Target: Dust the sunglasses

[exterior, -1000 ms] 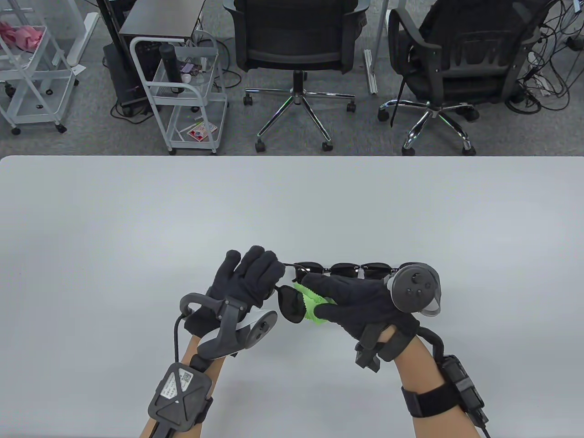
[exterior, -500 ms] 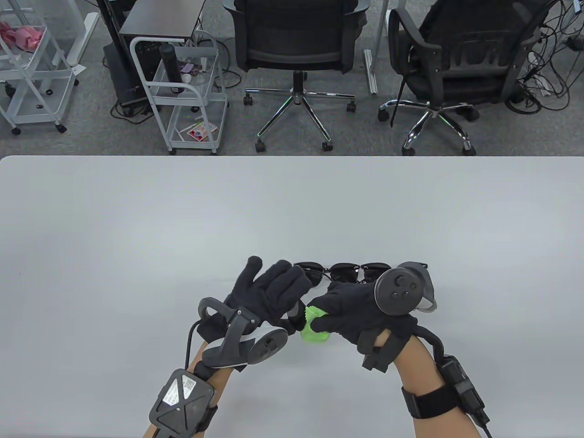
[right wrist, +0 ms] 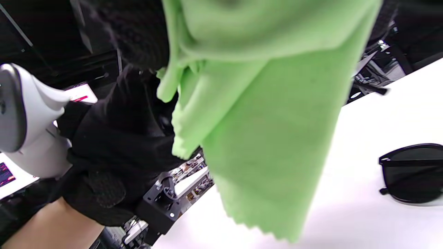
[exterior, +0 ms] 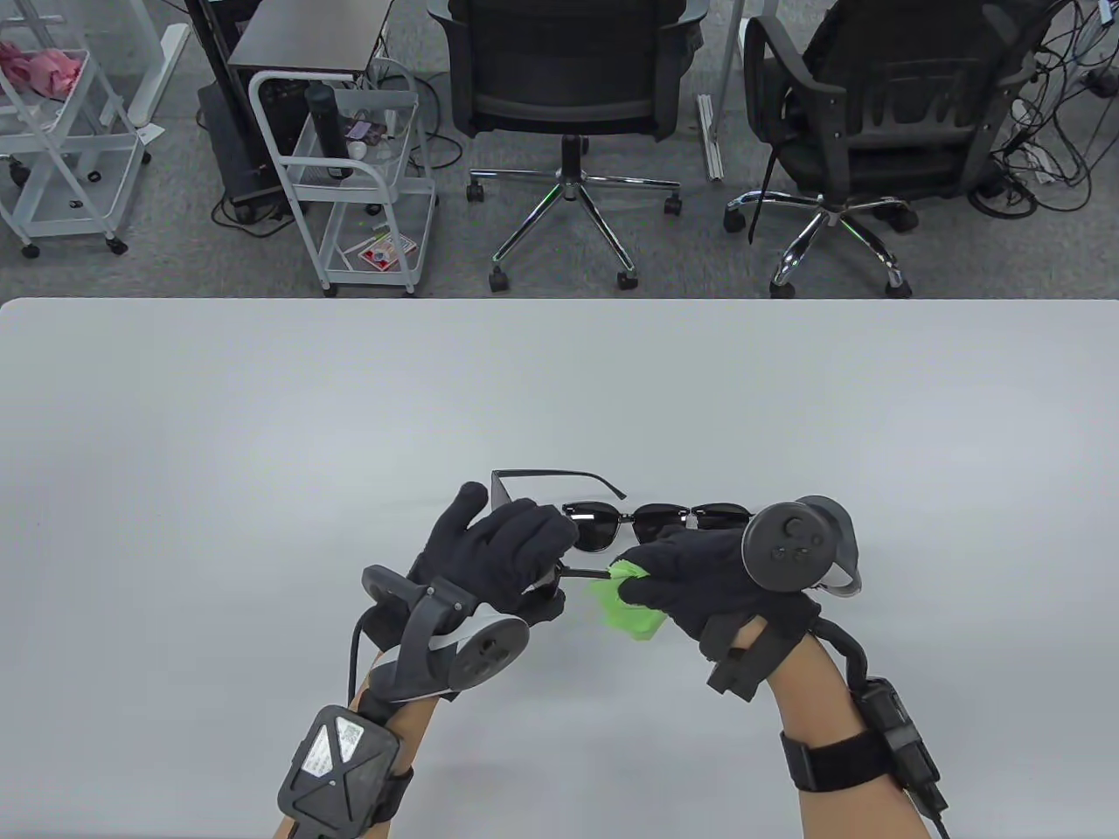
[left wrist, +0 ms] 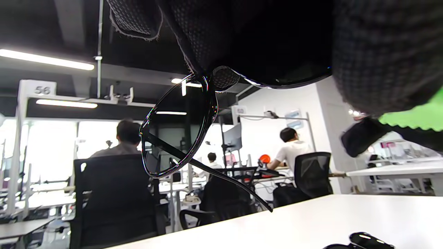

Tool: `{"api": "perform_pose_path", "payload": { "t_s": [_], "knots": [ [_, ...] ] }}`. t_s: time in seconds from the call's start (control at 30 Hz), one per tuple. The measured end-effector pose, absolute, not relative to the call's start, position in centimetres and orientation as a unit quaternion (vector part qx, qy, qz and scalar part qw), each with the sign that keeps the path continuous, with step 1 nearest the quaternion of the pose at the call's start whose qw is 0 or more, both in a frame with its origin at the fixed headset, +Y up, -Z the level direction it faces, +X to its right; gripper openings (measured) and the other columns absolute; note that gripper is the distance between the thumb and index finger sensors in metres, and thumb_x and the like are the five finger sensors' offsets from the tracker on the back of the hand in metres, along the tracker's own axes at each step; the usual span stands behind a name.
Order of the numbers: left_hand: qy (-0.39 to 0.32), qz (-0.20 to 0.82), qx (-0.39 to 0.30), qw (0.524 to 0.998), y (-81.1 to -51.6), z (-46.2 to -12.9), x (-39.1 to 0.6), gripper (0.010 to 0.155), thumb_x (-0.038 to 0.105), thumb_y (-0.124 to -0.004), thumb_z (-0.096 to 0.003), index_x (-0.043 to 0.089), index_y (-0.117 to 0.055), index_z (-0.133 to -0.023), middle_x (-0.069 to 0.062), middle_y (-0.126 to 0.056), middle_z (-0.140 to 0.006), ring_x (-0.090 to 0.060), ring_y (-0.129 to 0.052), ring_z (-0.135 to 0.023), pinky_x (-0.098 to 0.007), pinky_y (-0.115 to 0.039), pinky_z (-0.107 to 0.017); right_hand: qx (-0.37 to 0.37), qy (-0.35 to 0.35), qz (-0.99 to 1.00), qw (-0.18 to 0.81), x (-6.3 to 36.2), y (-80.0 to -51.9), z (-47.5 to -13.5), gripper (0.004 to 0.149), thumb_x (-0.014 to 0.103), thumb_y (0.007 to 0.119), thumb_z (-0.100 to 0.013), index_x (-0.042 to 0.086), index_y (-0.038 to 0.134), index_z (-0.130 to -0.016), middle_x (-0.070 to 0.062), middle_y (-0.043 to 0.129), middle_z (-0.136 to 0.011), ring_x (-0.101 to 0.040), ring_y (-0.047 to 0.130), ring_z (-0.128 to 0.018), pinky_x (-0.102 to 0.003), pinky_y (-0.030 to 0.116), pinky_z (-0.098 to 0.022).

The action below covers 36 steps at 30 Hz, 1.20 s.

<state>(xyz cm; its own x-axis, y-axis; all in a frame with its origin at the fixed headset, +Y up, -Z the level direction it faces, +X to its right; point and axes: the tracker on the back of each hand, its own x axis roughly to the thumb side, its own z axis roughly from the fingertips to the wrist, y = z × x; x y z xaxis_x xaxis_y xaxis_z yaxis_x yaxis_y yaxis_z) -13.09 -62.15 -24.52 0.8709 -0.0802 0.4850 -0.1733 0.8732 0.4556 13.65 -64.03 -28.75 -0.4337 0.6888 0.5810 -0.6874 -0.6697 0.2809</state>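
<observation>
While the left hand grips black thin-framed sunglasses off the table, a second pair lies just behind; right hand pinches a green cloth. Left wrist view: glossy lens hangs under curled fingers, arm unfolded. Right wrist view: pinked-edge microfibre cloth drapes from the fingers.

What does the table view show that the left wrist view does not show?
Only the table view shows the left hand gripping one pair of sunglasses from above, both trackers, and the two office chairs behind the table.

Only the left wrist view shows the held lens from below, one temple arm hanging down, and people seated at other desks.

Both show the green cloth pinched in the right hand, and a second pair of sunglasses on the table.
</observation>
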Motion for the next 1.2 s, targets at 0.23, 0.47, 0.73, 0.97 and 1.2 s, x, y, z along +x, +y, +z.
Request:
{"api": "perform_pose_path", "payload": {
  "t_s": [0.23,0.47,0.73,0.97,1.2],
  "knots": [
    [-0.229,0.055,0.23,0.944,-62.7,-25.5,-14.2,0.089,0.069,-0.093,-0.0185,0.052,-0.057,-0.098,0.027,-0.075,-0.102,-0.001,-0.093,-0.095,-0.045,-0.063,-0.082,0.304,0.004,0.836,0.457,15.4,-65.3,-29.7,0.045,0.041,0.084,-0.044,0.008,0.098,-0.072,-0.008,0.108,-0.054,-0.027,0.107,-0.037,-0.064,0.073,-0.055],
    [-0.237,0.012,0.234,0.943,-62.9,-24.9,-13.0,0.095,0.065,-0.092,-0.0214,0.048,-0.047,-0.103,0.023,-0.074,-0.103,-0.006,-0.094,-0.096,-0.046,-0.064,-0.081,0.3,-0.008,0.844,0.446,15.1,-65.3,-29.5,0.045,0.041,0.084,-0.044,0.009,0.097,-0.074,-0.008,0.108,-0.057,-0.028,0.107,-0.04,-0.065,0.072,-0.056],
    [-0.296,-0.078,0.266,0.914,-63.1,-22.6,-9.0,0.094,0.065,-0.094,-0.0204,0.048,-0.05,-0.102,0.022,-0.076,-0.102,-0.007,-0.095,-0.094,-0.046,-0.064,-0.08,0.366,0.002,0.829,0.422,11.0,-64.3,-27.9,0.044,0.04,0.084,-0.044,0.01,0.096,-0.074,-0.008,0.107,-0.059,-0.029,0.106,-0.042,-0.065,0.071,-0.056],
    [-0.286,-0.07,0.245,0.924,-63.6,-23.5,-9.3,0.088,0.068,-0.094,-0.0208,0.048,-0.056,-0.098,0.025,-0.075,-0.101,-0.002,-0.095,-0.094,-0.042,-0.067,-0.08,0.359,0.006,0.838,0.41,10.8,-64.8,-28.3,0.045,0.042,0.084,-0.044,0.011,0.097,-0.073,-0.007,0.108,-0.057,-0.028,0.106,-0.041,-0.065,0.072,-0.056],
    [-0.234,-0.001,0.234,0.944,-63.0,-25.0,-12.4,0.087,0.069,-0.094,-0.0204,0.051,-0.057,-0.097,0.026,-0.075,-0.101,-0.001,-0.095,-0.094,-0.041,-0.068,-0.079,0.316,-0.005,0.843,0.435,13.9,-65.4,-29.4,0.044,0.041,0.084,-0.043,0.01,0.097,-0.072,-0.007,0.108,-0.055,-0.026,0.107,-0.039,-0.065,0.071,-0.057]
  ]
}}
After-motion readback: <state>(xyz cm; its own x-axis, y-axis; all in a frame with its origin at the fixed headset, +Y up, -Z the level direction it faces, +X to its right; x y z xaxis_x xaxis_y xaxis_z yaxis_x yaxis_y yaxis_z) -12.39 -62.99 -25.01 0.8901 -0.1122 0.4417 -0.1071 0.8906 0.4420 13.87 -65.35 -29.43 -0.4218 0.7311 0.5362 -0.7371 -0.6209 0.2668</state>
